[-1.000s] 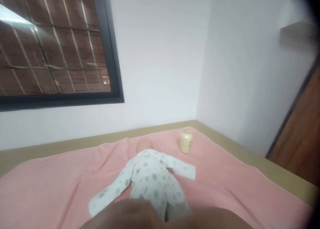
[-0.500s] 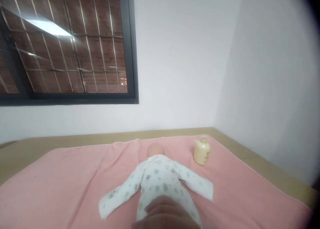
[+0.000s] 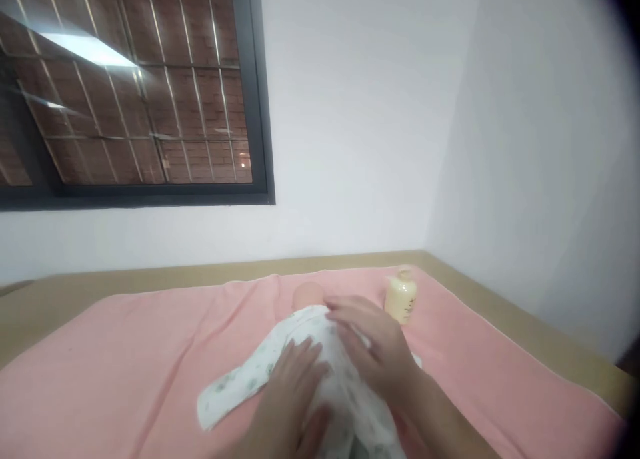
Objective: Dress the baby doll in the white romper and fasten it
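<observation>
On the pink blanket (image 3: 125,352), your left hand (image 3: 293,395) and right hand (image 3: 373,349) lie flat, fingers spread, on the doll (image 3: 300,349); bottle (image 3: 401,297) just beyond.

Matt pink cloth blanket (image 3: 125,352); glossy plastic bottle (image 3: 401,297)

Print on the cream bottle (image 3: 401,299) too blurred, no readable text elsewhere
</observation>
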Tool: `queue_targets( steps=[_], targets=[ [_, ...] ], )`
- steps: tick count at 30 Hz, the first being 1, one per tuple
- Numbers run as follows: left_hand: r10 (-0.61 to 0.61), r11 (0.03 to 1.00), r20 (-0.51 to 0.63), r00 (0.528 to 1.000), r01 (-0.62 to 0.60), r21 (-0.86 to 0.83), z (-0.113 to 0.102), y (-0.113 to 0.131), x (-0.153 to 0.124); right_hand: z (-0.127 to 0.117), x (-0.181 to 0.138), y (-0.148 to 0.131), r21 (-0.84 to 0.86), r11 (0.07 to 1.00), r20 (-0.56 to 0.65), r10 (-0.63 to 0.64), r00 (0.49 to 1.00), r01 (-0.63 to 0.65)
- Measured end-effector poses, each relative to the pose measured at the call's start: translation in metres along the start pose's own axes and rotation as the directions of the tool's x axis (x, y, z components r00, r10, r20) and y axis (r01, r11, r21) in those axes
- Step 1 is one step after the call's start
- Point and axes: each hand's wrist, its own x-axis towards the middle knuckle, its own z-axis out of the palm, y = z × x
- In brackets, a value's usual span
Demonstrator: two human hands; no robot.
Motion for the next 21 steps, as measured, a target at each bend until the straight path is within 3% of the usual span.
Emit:
queue_targets(
  steps=[1,3,5,7,10,13,16,21],
  targets=[
    [-0.023,1.0,-0.012,1.0,0.024,0.017,0.004,-0.002,0.012,0.003,0.002,0.014,0.061,0.989,0.005,0.132,0.991,-0.132],
    [0.017,1.0,0.04,0.999,-0.016,-0.012,0.012,-0.003,0.03,0.012,0.002,0.041,0.215,0.886,0.053,0.408,0.911,-0.41],
    [0.093,0.993,0.032,0.995,-0.09,-0.07,0.02,-0.001,0.038,0.024,-0.002,0.061,0.317,0.767,0.196,0.523,0.829,-0.558],
    [0.162,0.981,-0.039,0.986,-0.166,-0.104,0.031,-0.002,0.036,0.037,-0.011,0.076,0.33,0.716,0.311,0.533,0.787,-0.615],
    [0.253,0.958,-0.172,0.952,-0.271,-0.09,0.054,-0.011,0.024,0.056,-0.02,0.085,0.273,0.799,0.418,0.403,0.814,-0.536],
    [0.265,0.955,-0.236,0.935,-0.288,-0.072,0.071,-0.02,0.017,0.07,-0.018,0.087,0.142,0.952,0.518,0.16,0.84,-0.269],
    [0.263,0.953,-0.267,0.927,-0.293,-0.078,0.074,-0.024,0.017,0.076,-0.008,0.089,-0.014,0.996,0.624,0.079,0.778,-0.089],
    [0.174,0.96,-0.139,0.975,-0.199,-0.199,0.069,-0.027,0.018,0.075,0.002,0.094,-0.189,0.982,0.718,0.152,0.679,-0.02]
  ],
)
